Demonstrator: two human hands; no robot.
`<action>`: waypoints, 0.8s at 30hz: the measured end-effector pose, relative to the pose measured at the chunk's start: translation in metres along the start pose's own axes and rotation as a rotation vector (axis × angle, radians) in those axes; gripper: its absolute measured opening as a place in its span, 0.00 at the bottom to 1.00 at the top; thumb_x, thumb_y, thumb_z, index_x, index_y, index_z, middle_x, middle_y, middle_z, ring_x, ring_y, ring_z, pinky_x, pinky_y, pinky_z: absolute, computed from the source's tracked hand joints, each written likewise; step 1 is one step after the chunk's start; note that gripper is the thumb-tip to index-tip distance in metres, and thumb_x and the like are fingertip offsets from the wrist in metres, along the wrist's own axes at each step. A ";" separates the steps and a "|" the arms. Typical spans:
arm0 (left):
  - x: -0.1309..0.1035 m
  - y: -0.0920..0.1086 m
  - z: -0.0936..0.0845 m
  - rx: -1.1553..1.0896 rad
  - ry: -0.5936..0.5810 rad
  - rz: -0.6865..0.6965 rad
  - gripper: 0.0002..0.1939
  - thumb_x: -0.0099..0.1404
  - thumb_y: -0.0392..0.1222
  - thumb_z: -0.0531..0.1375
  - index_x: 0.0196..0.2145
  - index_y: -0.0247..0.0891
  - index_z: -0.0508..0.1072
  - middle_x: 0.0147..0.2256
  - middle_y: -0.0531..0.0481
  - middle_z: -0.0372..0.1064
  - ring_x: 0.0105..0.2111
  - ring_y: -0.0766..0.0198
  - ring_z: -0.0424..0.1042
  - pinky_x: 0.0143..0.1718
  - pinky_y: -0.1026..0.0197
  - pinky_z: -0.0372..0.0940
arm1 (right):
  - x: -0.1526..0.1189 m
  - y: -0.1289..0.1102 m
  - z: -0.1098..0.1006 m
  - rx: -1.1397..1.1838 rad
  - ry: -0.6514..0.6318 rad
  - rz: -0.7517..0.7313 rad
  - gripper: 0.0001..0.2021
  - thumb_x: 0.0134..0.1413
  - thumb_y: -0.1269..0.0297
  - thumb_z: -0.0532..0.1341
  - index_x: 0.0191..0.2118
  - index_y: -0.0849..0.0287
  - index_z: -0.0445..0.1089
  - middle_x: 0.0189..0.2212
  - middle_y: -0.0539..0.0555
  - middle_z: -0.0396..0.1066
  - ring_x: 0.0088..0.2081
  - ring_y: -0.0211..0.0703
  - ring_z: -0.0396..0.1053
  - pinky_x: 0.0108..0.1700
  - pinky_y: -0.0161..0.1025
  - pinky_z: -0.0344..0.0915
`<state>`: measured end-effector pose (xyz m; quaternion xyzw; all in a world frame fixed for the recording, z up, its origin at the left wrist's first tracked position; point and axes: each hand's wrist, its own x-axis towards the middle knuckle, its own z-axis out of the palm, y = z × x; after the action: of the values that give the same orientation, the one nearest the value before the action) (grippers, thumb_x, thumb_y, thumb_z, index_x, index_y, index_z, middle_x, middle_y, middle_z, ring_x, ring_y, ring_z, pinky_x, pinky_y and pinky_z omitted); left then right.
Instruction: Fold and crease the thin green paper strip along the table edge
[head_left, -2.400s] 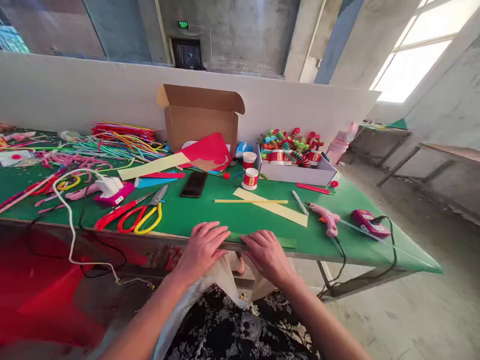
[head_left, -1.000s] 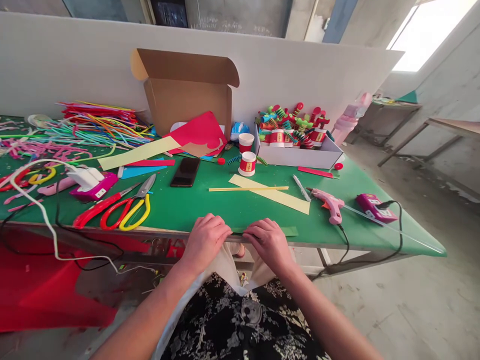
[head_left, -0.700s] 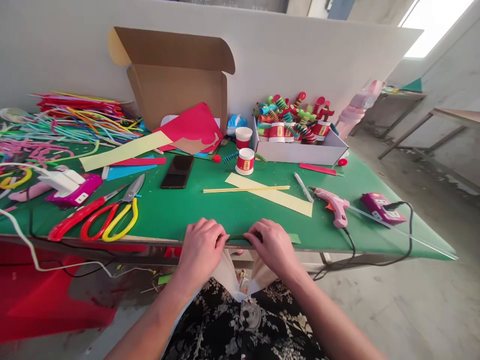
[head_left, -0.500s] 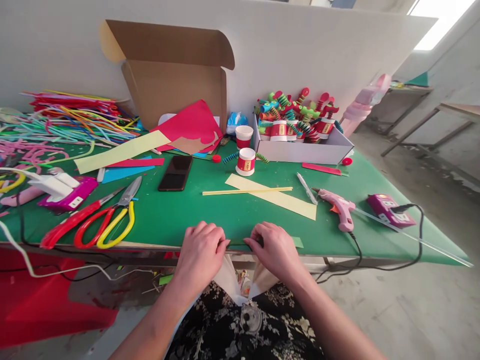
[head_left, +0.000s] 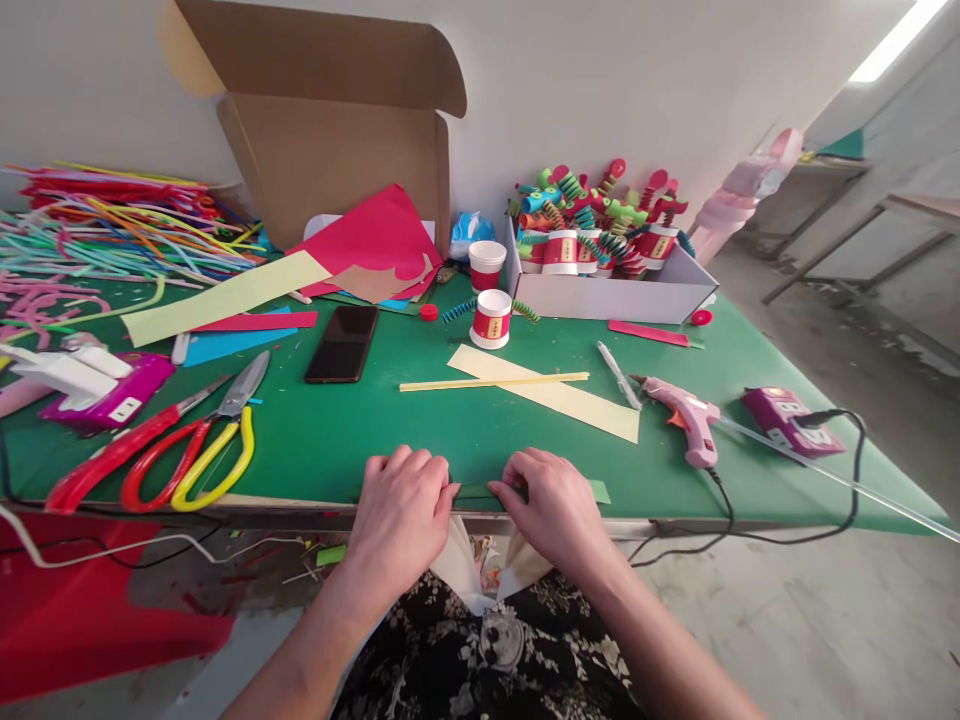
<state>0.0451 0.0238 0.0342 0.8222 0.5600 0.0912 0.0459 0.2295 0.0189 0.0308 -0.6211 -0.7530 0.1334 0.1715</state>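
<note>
Your left hand (head_left: 401, 505) covers most of the green paper strip (head_left: 474, 491) at the table edge (head_left: 300, 508), fingers curled, pinching its left end. Strip's mid part shows btwn both hands. Right hand (head_left: 553, 505) pinches the other end; a tip (head_left: 598, 491) pokes out right.

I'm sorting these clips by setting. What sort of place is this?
Probably a small craft workshop: a green worktable strewn with pipe cleaners, scissors and a glue gun, plus a box of finished cup figures.
</note>
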 end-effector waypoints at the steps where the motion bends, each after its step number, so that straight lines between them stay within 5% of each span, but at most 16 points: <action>1: 0.000 0.000 0.000 -0.001 -0.004 0.002 0.10 0.66 0.37 0.57 0.26 0.40 0.65 0.28 0.50 0.68 0.34 0.56 0.65 0.35 0.54 0.53 | 0.000 0.000 0.000 -0.003 -0.004 0.005 0.14 0.55 0.66 0.66 0.23 0.56 0.62 0.23 0.48 0.67 0.26 0.38 0.63 0.29 0.36 0.51; 12: 0.000 0.002 -0.005 0.072 -0.018 0.051 0.07 0.66 0.37 0.58 0.29 0.40 0.67 0.29 0.49 0.68 0.34 0.54 0.66 0.36 0.53 0.57 | 0.006 -0.001 -0.006 -0.018 -0.112 0.033 0.13 0.54 0.64 0.67 0.23 0.56 0.65 0.24 0.48 0.69 0.26 0.38 0.63 0.28 0.36 0.48; 15: -0.008 0.008 -0.010 0.084 0.170 0.095 0.04 0.67 0.35 0.57 0.38 0.38 0.72 0.37 0.45 0.73 0.39 0.52 0.69 0.44 0.46 0.60 | 0.005 -0.002 -0.008 -0.027 -0.118 0.041 0.11 0.53 0.65 0.68 0.25 0.56 0.66 0.24 0.48 0.70 0.27 0.39 0.64 0.29 0.36 0.50; 18: -0.020 0.016 -0.005 -0.017 0.366 0.299 0.17 0.68 0.30 0.51 0.53 0.37 0.70 0.48 0.43 0.73 0.49 0.53 0.69 0.55 0.45 0.59 | 0.004 -0.002 -0.008 -0.024 -0.103 0.019 0.10 0.55 0.66 0.67 0.25 0.56 0.67 0.25 0.48 0.69 0.28 0.40 0.65 0.30 0.37 0.51; 21: -0.028 0.025 0.010 -0.104 0.386 0.425 0.24 0.67 0.27 0.48 0.59 0.34 0.65 0.48 0.42 0.74 0.49 0.56 0.70 0.53 0.51 0.64 | 0.003 -0.002 -0.006 -0.025 -0.098 0.020 0.10 0.55 0.68 0.65 0.25 0.55 0.67 0.24 0.48 0.69 0.28 0.40 0.65 0.31 0.37 0.52; 24: -0.031 0.029 0.024 -0.101 0.369 0.387 0.25 0.67 0.27 0.47 0.61 0.33 0.62 0.46 0.40 0.74 0.46 0.55 0.72 0.51 0.50 0.66 | 0.003 -0.002 -0.007 -0.011 -0.105 0.017 0.09 0.55 0.69 0.65 0.26 0.55 0.68 0.25 0.48 0.69 0.29 0.40 0.66 0.32 0.37 0.53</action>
<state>0.0652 -0.0151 0.0128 0.8802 0.3858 0.2744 -0.0342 0.2303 0.0212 0.0380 -0.6206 -0.7564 0.1629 0.1270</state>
